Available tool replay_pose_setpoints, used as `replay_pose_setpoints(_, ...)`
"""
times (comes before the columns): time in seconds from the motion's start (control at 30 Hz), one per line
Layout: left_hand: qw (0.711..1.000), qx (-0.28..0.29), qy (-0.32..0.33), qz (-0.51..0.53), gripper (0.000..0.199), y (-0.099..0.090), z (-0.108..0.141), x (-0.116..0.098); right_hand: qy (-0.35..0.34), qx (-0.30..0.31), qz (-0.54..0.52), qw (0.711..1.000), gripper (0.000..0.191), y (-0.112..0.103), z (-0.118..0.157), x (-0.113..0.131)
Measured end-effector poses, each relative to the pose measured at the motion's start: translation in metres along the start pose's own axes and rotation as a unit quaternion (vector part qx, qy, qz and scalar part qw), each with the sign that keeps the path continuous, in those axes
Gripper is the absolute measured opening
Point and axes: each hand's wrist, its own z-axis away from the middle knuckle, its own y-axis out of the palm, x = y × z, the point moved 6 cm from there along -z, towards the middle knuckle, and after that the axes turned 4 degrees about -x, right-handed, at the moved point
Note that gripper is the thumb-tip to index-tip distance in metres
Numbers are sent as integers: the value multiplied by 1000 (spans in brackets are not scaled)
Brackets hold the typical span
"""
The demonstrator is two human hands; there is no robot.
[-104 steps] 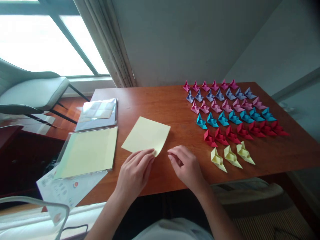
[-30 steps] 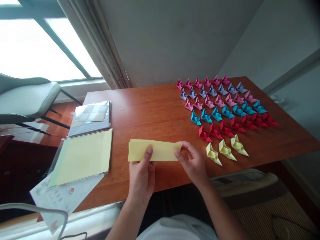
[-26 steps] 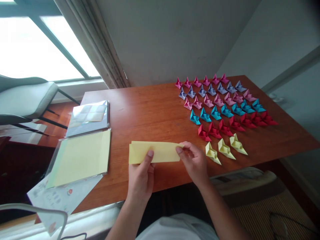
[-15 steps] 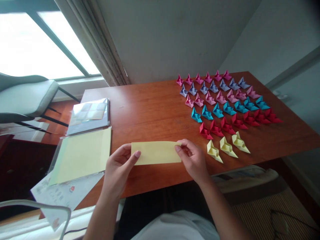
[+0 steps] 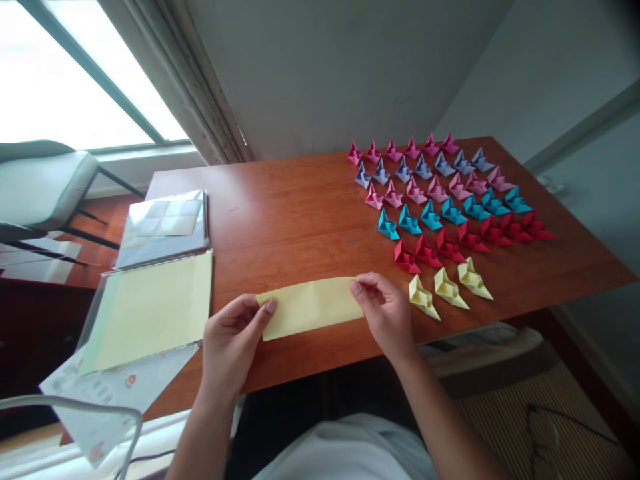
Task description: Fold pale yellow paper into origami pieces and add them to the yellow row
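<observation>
Your table (image 5: 280, 220) spans mid-frame; a yellow pad (image 5: 155, 313) lies lower left. Lower centre, your left hand (image 5: 233, 340) has shifted from the middle of the folded strip (image 5: 313, 308) to its left end, fingers clamped there; your right hand (image 5: 389, 312) pinches the other, and the layers, offset before, now look squared. Yellow boats (image 5: 451, 290) stand right of centre.

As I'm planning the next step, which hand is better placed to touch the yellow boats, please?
Probably the right hand, beside the yellow boats; the left hand is farther, and both hold the yellow strip.
</observation>
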Motion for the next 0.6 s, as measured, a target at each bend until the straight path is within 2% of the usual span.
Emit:
replay_pose_setpoints(0.1,1000,-23,0,-3,29,-1,1,-2,-1,-6,-3,1000,15,-1,0,0)
replay_pose_setpoints(0.23,1000,-22,15,-7,27,2,3,-4,1,-11,-2,1000,17,-2,1,0)
replay_pose_setpoints(0.4,994,-57,72,-58,24,-3,6,-5,-6,-9,6,1000,16,-2,2,1)
replay_pose_setpoints(0.5,992,-27,88,-87,22,-1,5,-8,-14,-3,11,1000,14,-1,3,1)
replay_pose_setpoints(0.6,996,26,63,-59,18,3,2,-11,-22,14,20,999,14,1,3,2)
